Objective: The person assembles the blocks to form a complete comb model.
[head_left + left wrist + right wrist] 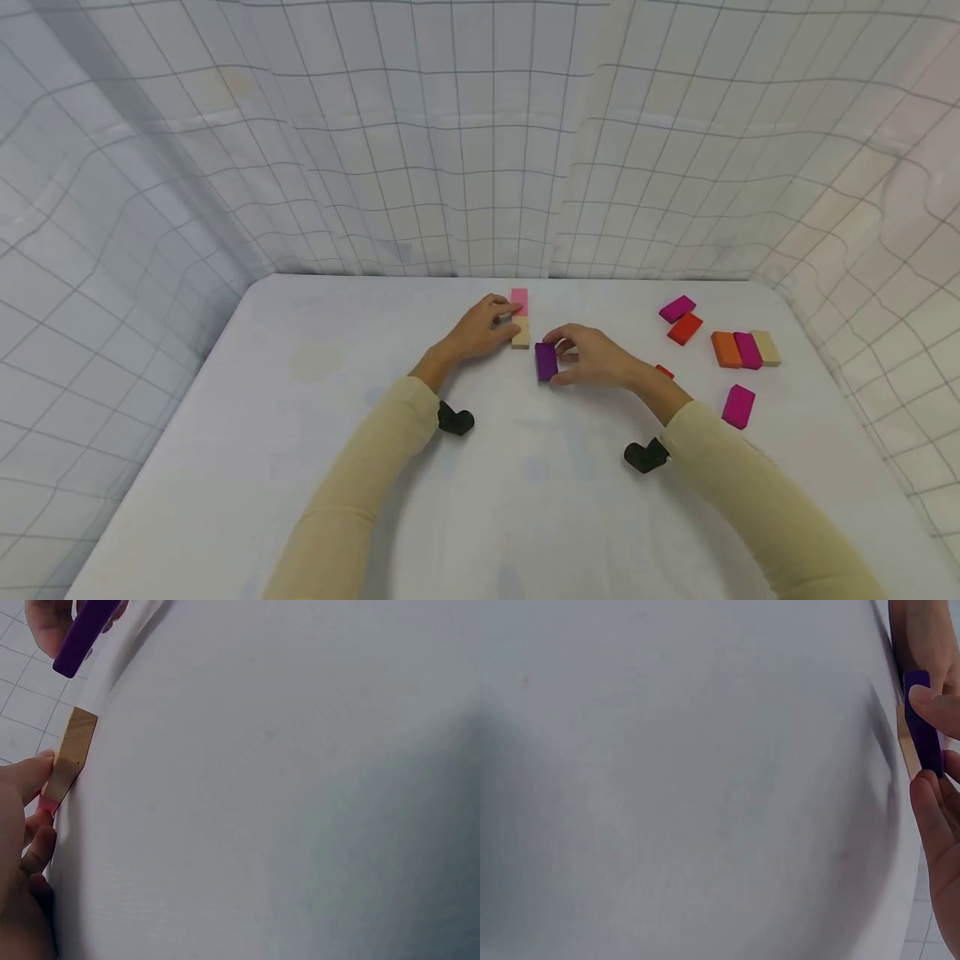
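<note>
The purple block [547,362] is pinched between the thumb and fingers of the right hand [596,357] and appears, in the left wrist view, to be held just above the counter [555,517]. The pink block [519,298] and the pale wooden block [521,335] are laid end to end on the counter, and both are touched by the left hand [480,327]; whether they are gripped or merely steadied cannot be told.

The most likely fault would be a nudge: if the purple block were brought sideways too low, the wooden block could be struck and the row skewed or parted. The pair could also be pulled out of line if the left fingers were drawn back while pressed against it. Because the purple block is held only by its edges, it could be twisted or dropped if the pinch were loosened unevenly. The left thumb, placed against the wooden block, could be caught in a crowded approach. Behind the right wrist, a red block [664,371] is partly hidden, so it could be brushed unnoticed if the forearm were lowered.
</note>
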`<state>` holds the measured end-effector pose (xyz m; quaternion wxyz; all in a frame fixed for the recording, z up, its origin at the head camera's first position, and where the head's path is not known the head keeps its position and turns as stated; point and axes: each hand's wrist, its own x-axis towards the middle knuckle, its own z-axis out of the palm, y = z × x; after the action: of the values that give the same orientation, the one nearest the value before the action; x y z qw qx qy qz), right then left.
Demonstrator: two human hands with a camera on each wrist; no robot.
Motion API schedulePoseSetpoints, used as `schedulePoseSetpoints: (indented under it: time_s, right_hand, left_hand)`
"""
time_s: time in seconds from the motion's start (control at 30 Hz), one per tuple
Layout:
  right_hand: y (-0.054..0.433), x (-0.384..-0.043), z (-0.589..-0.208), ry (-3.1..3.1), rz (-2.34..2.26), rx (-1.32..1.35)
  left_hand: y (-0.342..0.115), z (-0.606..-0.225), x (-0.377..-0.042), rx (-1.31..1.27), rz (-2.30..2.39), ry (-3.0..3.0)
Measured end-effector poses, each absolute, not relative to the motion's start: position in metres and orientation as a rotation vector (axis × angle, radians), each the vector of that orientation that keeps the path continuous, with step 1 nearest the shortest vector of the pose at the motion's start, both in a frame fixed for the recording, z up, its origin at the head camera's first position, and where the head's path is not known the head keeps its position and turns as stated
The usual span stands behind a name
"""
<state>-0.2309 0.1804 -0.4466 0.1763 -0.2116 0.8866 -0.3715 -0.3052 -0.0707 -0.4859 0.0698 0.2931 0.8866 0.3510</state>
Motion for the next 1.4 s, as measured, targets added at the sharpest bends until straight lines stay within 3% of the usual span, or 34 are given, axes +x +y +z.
schedulePoseSetpoints:
  time_s: [0.87, 1.4]
  right_hand:
    - [0.153, -0.223, -0.46, 2.527, -0.968, -0.815]
    - [0.147, -0.227, -0.461, 2.619, -0.936, -0.789]
  left_hand:
    - [-0.073, -0.489, -0.301, 0.889, 1.059, 2.685]
    - [-0.072, -0.487, -0.304, 0.872, 1.084, 2.675]
